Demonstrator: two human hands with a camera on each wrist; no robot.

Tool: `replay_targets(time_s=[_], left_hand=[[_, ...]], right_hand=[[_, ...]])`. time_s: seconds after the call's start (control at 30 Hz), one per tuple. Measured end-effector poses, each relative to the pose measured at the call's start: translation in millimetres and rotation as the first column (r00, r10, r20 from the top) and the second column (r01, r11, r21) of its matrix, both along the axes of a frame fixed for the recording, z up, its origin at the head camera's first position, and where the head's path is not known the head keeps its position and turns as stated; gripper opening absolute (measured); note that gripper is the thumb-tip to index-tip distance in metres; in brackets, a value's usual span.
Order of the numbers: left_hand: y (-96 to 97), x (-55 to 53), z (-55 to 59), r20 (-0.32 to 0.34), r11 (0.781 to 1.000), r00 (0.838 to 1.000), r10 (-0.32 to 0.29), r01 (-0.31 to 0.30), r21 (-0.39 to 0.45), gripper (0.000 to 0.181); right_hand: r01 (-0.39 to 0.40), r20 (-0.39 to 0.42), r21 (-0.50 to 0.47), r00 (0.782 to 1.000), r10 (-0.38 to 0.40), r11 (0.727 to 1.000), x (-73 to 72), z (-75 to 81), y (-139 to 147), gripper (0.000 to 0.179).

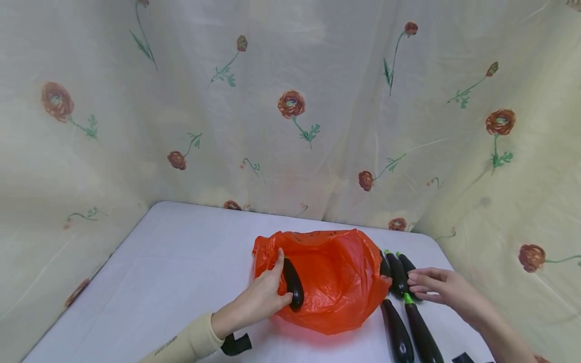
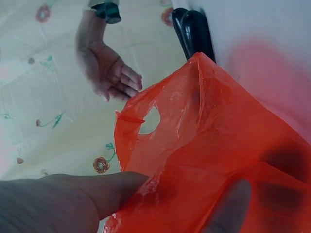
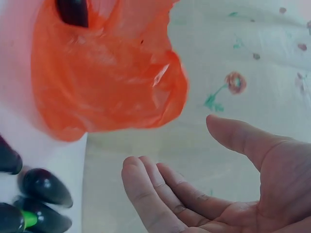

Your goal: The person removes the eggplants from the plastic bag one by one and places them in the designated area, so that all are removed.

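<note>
My left hand [image 1: 263, 300] grips the left side of an orange-red plastic bag [image 1: 340, 282], whose mouth faces me. In the left wrist view the bag film [image 2: 194, 145] lies between thumb and finger. A dark eggplant [image 1: 294, 285] shows inside the bag, beside the left thumb. My right hand [image 1: 438, 287] is held with fingers extended and nothing in it, near the eggplants [image 1: 398, 275] at the bag's right. In the right wrist view, a gap separates the right hand [image 3: 218, 179] from the bag [image 3: 112, 87]. Whether the bag holds more is hidden.
Several dark eggplants with green stems lie to the bag's right, including a long eggplant [image 1: 422, 330] nearer me. All rest on a white table [image 1: 181, 252]. Flower-printed curtain [image 1: 290, 166] surrounds the table's back and sides. Black pieces [image 1: 236, 345] show by the left wrist.
</note>
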State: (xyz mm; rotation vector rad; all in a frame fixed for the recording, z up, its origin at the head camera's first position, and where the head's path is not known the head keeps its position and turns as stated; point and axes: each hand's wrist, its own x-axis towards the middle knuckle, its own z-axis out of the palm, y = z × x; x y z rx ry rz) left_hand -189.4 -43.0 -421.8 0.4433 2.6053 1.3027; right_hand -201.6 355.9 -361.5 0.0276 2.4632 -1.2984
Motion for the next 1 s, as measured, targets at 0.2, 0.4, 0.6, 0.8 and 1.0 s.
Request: replay_targets(time_s=[0.2,0.4,0.6,0.8,1.0], left_hand=[[-1.1,0.7,1.6,0.009,1.0,1.0,0.003,-0.003,-0.016,0.098],[-1.3,1.6,1.8,0.002,1.0,1.0,0.004,-0.004,-0.026,0.098],[-0.7,2.0,1.5,0.005,0.999,1.0,-0.001,0.001,-0.033,0.099],[-0.5,2.4,2.1,0.012,1.0,1.0,-0.003,0.003,-0.023,0.099],[0.3,3.1,1.8,0.015,1.0,1.0,0.003,-0.003,-0.025,0.099]], right_hand=[[-0.033,-0.01,-0.057,0.999,0.032,0.998,-4.2,15.1,-13,0.068],[-0.054,-0.042,-0.05,0.998,0.052,0.997,-4.8,29.7,-28,0.067],[-0.069,-0.056,-0.049,0.996,0.066,0.996,-3.7,38.0,-40,0.068],[-0.104,-0.074,-0.094,0.993,0.097,0.99,-4.3,44.3,-51,0.064],[-0.11,-0.095,-0.104,0.99,0.101,0.988,-4.1,48.2,-69,0.063]])
